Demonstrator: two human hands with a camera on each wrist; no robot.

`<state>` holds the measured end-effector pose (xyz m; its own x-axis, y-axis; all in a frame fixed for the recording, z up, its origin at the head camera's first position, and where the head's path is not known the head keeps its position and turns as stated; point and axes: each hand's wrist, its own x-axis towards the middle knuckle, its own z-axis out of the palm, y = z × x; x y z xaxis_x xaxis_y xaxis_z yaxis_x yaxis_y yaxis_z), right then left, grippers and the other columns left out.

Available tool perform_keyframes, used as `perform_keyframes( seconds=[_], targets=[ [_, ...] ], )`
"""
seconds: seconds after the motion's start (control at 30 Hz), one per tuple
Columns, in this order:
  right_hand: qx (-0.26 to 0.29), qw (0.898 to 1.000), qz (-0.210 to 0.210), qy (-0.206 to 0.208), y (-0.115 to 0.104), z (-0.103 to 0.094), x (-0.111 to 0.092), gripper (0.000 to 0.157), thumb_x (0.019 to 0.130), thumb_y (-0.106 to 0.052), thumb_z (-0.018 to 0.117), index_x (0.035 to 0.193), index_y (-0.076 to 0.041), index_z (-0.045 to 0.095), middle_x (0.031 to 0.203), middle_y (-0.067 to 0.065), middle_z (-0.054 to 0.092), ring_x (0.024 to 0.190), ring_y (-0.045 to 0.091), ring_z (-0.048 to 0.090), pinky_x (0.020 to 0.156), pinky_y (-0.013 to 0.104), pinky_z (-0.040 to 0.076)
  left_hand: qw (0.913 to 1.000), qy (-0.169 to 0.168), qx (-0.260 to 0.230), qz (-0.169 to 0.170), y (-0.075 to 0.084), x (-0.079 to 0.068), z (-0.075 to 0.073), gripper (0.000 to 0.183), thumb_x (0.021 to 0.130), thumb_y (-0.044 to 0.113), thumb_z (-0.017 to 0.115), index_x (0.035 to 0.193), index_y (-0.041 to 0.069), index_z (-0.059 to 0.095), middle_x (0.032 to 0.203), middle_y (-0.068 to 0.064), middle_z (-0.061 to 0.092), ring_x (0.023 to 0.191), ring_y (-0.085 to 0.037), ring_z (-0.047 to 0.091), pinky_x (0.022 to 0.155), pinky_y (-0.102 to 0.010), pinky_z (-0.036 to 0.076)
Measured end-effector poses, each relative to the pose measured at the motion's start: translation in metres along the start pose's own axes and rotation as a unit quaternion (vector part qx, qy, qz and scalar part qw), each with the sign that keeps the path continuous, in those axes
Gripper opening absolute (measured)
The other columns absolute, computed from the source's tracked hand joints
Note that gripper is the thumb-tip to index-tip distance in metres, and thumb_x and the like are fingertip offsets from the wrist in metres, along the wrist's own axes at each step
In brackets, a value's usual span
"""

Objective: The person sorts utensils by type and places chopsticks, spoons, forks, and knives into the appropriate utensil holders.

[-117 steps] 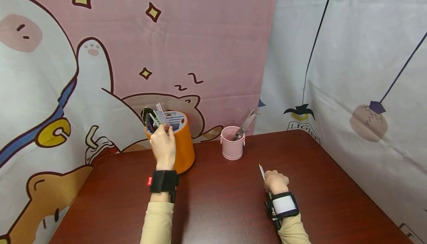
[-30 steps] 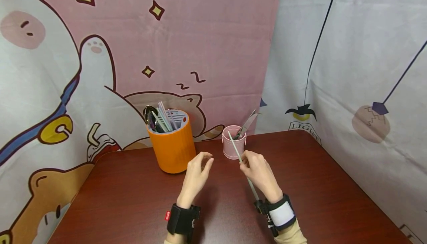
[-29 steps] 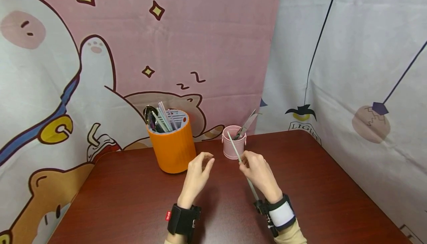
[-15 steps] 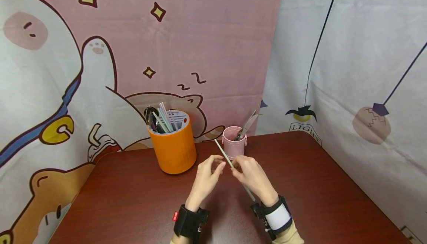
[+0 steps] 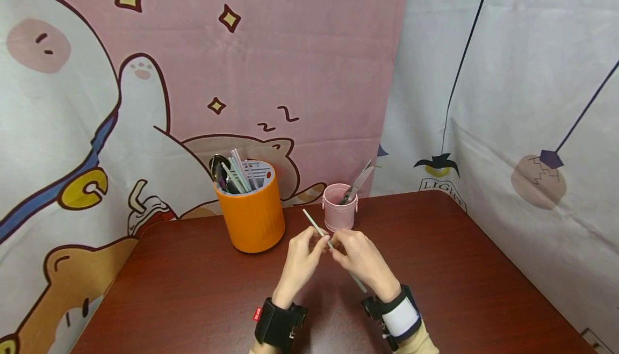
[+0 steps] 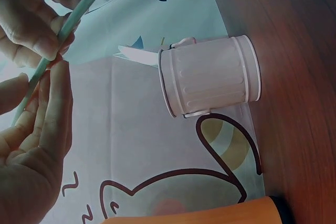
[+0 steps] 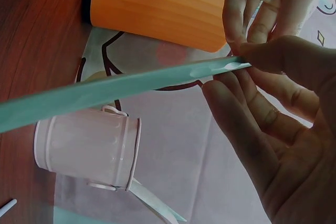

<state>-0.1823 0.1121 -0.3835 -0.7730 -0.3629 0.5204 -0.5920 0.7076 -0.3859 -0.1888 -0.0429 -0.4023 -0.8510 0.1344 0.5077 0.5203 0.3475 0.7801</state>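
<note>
A long pale green drinking straw (image 5: 313,223) slants between the two hands above the table. The right hand (image 5: 362,257) pinches it between thumb and fingers near its middle. Just beyond, the left hand (image 5: 300,262) has its thumb and fingertips around the same straw, close to the right fingertips. In the right wrist view the green straw (image 7: 105,92) runs across the frame, with a shiny, pale patch next to the pinching thumb. Both hands stand in front of a small pink bucket (image 5: 338,215), which holds a thing with silvery pointed blades (image 5: 358,183).
An orange cylindrical holder (image 5: 251,222) stands at back left, with several pastel straws (image 5: 239,171) and a dark round-topped item (image 5: 219,166) in it. A white stick end (image 7: 8,207) lies on the brown table (image 5: 193,289). A printed cloth (image 5: 309,64) hangs behind.
The left hand has left the orange holder, moved right and closed onto the green straw. The right hand has brought the straw leftward from in front of the pink bucket.
</note>
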Motion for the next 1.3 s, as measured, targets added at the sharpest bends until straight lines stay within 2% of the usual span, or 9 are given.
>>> perform_keyframes(
  seconds=[0.17,0.37,0.5,0.7,0.87,1.17,1.3],
  targets=[
    [0.002,1.0,0.0,0.0,-0.0012,0.0005,0.0001,0.014,0.074,-0.003,0.074,0.077,-0.011,0.062,0.07,-0.001,0.061,0.061,0.009,0.053,0.053,0.016,0.04,0.9997,0.008,0.019,0.01,-0.0002,-0.0008,-0.0006,0.009,0.09,0.016,0.064,0.092,0.007,0.064,0.08,-0.007,0.069,0.068,-0.021,0.068,0.061,-0.019,0.052],
    [-0.001,1.0,-0.007,0.001,-0.001,0.001,-0.0002,0.014,0.073,-0.003,0.074,0.077,-0.011,0.063,0.069,-0.003,0.06,0.061,0.007,0.052,0.053,0.016,0.04,0.9998,0.009,0.007,0.017,-0.0015,-0.0017,-0.0002,0.009,0.09,0.015,0.064,0.091,0.006,0.063,0.08,-0.008,0.069,0.068,-0.026,0.068,0.06,-0.023,0.054],
    [0.0,1.0,-0.007,0.0,0.0,0.0013,-0.0007,0.014,0.073,-0.003,0.074,0.076,-0.012,0.063,0.068,-0.005,0.059,0.061,0.007,0.052,0.053,0.016,0.04,0.9997,0.013,0.007,0.017,-0.0035,-0.002,0.0017,0.009,0.09,0.016,0.064,0.09,0.007,0.063,0.077,-0.007,0.069,0.067,-0.027,0.067,0.059,-0.019,0.053],
    [0.006,1.0,0.001,-0.003,0.0012,0.0016,-0.0013,0.014,0.074,-0.003,0.074,0.076,-0.012,0.063,0.068,-0.002,0.06,0.06,0.006,0.051,0.052,0.015,0.039,0.9995,0.016,0.014,0.022,-0.0031,-0.0012,0.0033,0.007,0.089,0.014,0.065,0.089,0.008,0.063,0.076,-0.005,0.069,0.066,-0.02,0.067,0.059,-0.02,0.053],
    [0.007,1.0,0.004,-0.005,0.001,0.0009,0.0001,0.014,0.074,-0.003,0.074,0.076,-0.012,0.063,0.068,-0.005,0.057,0.06,0.004,0.048,0.052,0.015,0.039,0.9993,0.019,0.023,0.021,-0.0014,0.0,0.0025,0.005,0.088,0.012,0.066,0.09,0.008,0.063,0.077,-0.004,0.069,0.066,-0.015,0.067,0.059,-0.018,0.052],
    [0.008,1.0,0.004,-0.001,-0.0005,-0.0012,0.0033,0.013,0.074,-0.003,0.073,0.076,-0.012,0.063,0.066,-0.007,0.056,0.06,0.004,0.048,0.053,0.016,0.039,0.9998,0.008,0.012,0.014,0.0023,0.0025,-0.0005,0.008,0.089,0.012,0.065,0.093,0.005,0.063,0.082,-0.009,0.07,0.072,-0.03,0.068,0.063,-0.018,0.054],
    [0.008,1.0,0.01,-0.007,-0.0005,0.0,0.0023,0.012,0.075,-0.004,0.073,0.077,-0.011,0.064,0.067,-0.006,0.057,0.06,0.005,0.048,0.052,0.016,0.039,0.9999,0.005,0.009,0.013,0.0012,0.0015,-0.0004,0.007,0.089,0.011,0.064,0.093,0.005,0.063,0.083,-0.01,0.07,0.072,-0.031,0.068,0.063,-0.017,0.053]
  ],
)
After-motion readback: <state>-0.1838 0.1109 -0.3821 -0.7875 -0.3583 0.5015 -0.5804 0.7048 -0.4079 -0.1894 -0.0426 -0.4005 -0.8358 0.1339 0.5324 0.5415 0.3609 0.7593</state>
